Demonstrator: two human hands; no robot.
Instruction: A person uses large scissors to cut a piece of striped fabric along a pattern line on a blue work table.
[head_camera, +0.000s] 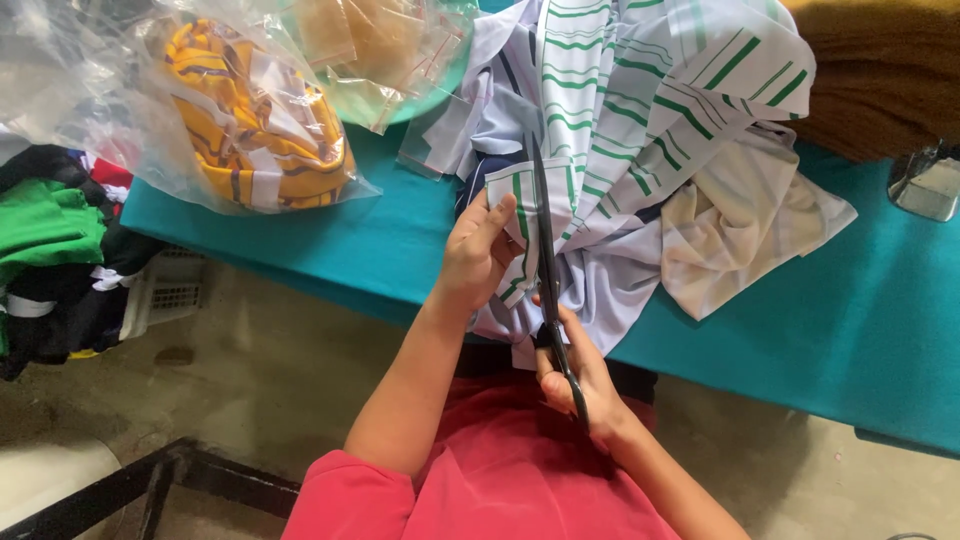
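Meanwhile, at a teal table (860, 330), a person's right hand (580, 375) is closed around the handles of long dark scissors (548, 270), blades pointing away along a white cloth with green stripes (640, 90). The left hand (478, 255) pinches the cloth's striped edge just beside the blades (thumb on top). A clear bag of yellow fabric (255, 120) lies well apart, to the left.
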